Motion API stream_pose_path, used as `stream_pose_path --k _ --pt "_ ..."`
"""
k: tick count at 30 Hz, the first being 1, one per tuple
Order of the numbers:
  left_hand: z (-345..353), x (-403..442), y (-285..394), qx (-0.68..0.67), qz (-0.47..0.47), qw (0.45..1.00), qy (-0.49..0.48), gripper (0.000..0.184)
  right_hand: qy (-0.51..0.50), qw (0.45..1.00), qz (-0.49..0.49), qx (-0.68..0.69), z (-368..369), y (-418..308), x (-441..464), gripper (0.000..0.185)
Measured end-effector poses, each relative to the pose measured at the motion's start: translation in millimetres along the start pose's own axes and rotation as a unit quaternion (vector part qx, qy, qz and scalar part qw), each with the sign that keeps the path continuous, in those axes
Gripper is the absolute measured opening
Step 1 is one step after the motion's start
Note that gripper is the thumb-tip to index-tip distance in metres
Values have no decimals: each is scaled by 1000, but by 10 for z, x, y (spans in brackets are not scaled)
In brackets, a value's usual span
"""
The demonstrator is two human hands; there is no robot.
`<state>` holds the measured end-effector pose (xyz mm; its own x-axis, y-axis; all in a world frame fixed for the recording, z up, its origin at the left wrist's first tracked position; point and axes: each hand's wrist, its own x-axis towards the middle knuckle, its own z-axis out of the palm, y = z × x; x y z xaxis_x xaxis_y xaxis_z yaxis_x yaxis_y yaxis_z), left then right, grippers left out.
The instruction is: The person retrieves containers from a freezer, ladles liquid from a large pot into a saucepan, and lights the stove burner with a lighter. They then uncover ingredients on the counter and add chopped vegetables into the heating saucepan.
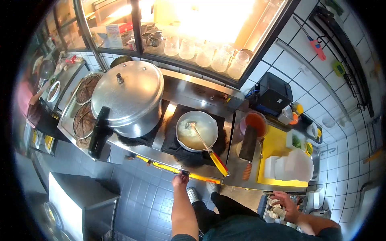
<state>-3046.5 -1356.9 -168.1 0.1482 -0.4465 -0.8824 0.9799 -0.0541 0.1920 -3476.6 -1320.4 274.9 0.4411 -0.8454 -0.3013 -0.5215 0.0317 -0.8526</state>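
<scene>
My left hand (180,180) is closed around a short black handle or knob (184,173) at the stove's front edge; I cannot tell what it belongs to. Behind it, a saucepan (183,140) of pale, cloudy liquid sits on the burner. In the pan leans a ladle or spoon (217,161) with a red and yellow handle, its end past the rim. My right hand (284,205) is held with fingers apart above an open drawer or bin (263,207) of small whitish items, below the counter's front edge. Whether it touches any of them is unclear.
A large pressure cooker (128,96) with a black handle fills the stove's left side. Right of the burner lie a cleaver (248,144), a red container (257,122) and white boxes on a yellow board (274,138). Another person (30,96) stands far left.
</scene>
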Motion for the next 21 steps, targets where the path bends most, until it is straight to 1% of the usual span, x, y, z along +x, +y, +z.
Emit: stream_pose_path --k 2,4,5,8,11,12,14,17,20,21 --pt "-122 120 -29 -19 -18 999 -37 15 11 997 69 -13 29 208 -151 62" --pt "-231 310 -56 -36 -34 996 -77 15 11 989 143 -23 -39 641 -356 62" --pt "-281 388 -72 -25 -32 996 -78 14 2 982 181 -45 -66 845 -497 57" --pt "-114 240 -88 -54 -9 998 -6 13 -53 965 218 -133 -95 831 -702 54" --pt "-165 247 -61 -51 -25 998 -27 10 -90 962 135 -220 -97 854 -786 51" --pt "-159 254 -56 -45 -30 998 -32 10 -88 959 153 -221 -82 842 -805 51" --pt "-133 266 -70 -49 -26 998 -13 10 -83 953 189 -223 -60 810 -840 50" --pt "-93 167 -36 -40 -32 999 -6 10 -55 959 214 -176 -32 880 -921 47" --pt "-139 203 -35 -47 -37 998 -14 10 -56 959 181 -209 -81 1182 -1055 47" --pt "-160 244 -42 -52 -38 998 -18 10 -59 958 199 -196 -90 1171 -1048 47"
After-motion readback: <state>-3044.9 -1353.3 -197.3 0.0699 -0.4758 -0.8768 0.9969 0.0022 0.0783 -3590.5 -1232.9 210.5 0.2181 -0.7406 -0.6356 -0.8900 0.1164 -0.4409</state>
